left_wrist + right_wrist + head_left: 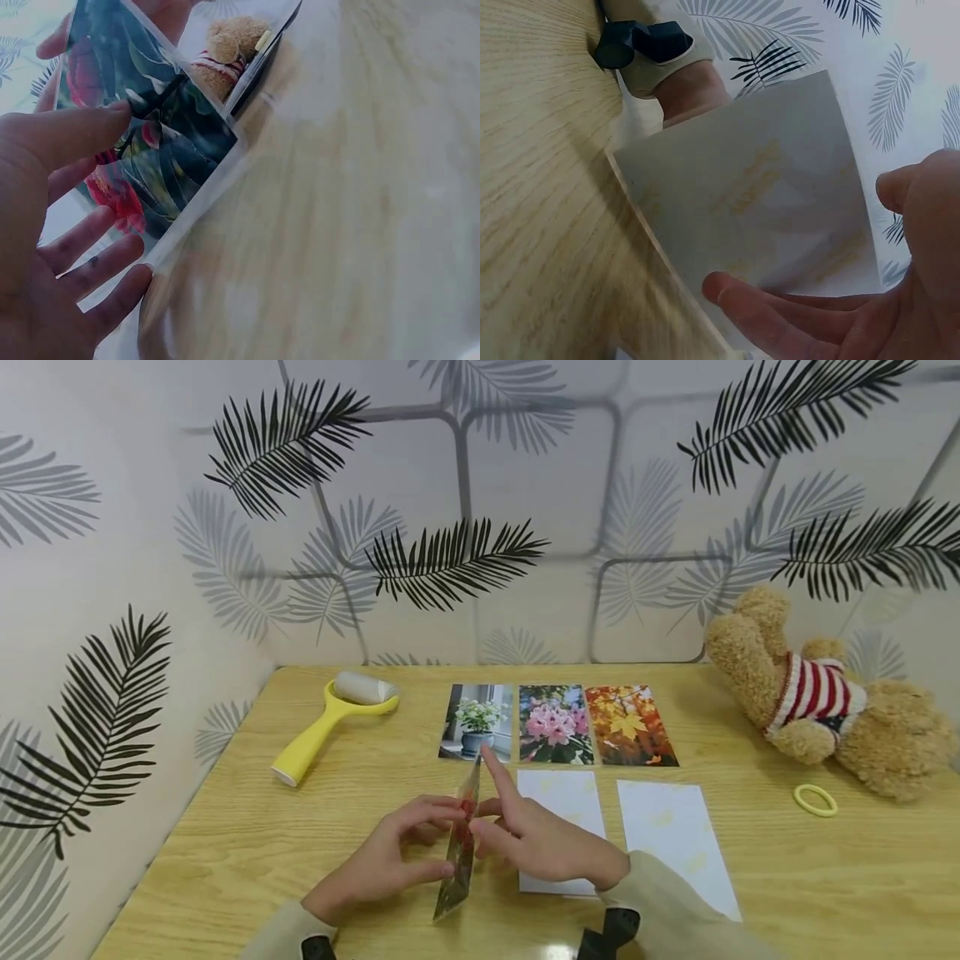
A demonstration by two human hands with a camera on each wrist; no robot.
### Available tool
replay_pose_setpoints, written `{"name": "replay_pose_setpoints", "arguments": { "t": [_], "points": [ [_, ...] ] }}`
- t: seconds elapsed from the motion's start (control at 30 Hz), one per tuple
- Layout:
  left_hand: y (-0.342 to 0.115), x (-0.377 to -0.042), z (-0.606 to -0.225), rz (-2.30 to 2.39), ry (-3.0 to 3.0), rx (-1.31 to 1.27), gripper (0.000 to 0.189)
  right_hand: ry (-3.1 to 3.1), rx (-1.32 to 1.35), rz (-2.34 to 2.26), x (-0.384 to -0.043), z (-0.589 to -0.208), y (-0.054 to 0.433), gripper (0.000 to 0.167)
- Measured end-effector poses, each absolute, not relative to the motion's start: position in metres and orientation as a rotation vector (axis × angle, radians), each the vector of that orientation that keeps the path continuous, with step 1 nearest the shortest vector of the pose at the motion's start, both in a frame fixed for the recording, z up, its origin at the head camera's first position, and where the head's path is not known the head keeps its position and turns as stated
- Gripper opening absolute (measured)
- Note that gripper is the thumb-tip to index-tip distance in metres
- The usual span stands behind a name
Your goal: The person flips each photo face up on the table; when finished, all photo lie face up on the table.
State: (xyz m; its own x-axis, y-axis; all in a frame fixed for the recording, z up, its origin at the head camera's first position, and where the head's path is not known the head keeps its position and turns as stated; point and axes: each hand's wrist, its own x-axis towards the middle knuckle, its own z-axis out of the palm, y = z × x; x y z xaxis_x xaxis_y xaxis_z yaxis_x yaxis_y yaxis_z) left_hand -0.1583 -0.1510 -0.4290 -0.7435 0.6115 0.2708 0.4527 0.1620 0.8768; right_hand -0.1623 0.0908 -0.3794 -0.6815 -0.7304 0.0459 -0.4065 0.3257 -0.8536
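My left hand [393, 852] holds a photo card [459, 860] on edge above the table, seen almost edge-on in the head view. Red flowers and dark leaves cover the card's picture side [180, 150] in the left wrist view, with the left thumb [82, 135] across it. At the card's other side is my right hand [540, 839], index finger straight along its upper end. In the right wrist view, the right fingers [780, 319] lie over the card's white back [750, 195], while the thumb stands apart from it.
Behind the hands lie three picture cards: a potted plant [476, 722], pink blossoms [555, 724] and autumn leaves [632, 727]. White-backed cards [558, 827] [675, 843] lie on the right. A yellow-handled lint roller [311, 747], teddy bear [825, 702] and yellow-green ring [815, 801] are farther out.
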Motion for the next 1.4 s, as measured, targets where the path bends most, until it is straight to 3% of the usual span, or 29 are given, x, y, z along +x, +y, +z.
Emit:
{"name": "replay_pose_setpoints", "arguments": {
  "t": [0.3,0.57,0.87,1.4],
  "points": [
    [-0.153,-0.159,-0.433,1.430,2.334,1.045,0.047,2.306,-0.981,-1.027,-0.164,-0.367,0.103,0.079],
    [-0.157,-0.157,-0.432,1.211,2.423,1.088,0.057,2.362,-0.989,-0.915,-0.167,-0.372,0.104,0.070],
    [-0.160,-0.162,-0.434,1.064,2.604,0.968,0.064,2.404,-0.941,-0.826,-0.187,-0.391,0.101,0.069],
    [-0.162,-0.168,-0.432,0.870,2.697,0.961,0.071,2.468,-0.875,-0.636,-0.207,-0.379,0.088,0.065]
  ]
}}
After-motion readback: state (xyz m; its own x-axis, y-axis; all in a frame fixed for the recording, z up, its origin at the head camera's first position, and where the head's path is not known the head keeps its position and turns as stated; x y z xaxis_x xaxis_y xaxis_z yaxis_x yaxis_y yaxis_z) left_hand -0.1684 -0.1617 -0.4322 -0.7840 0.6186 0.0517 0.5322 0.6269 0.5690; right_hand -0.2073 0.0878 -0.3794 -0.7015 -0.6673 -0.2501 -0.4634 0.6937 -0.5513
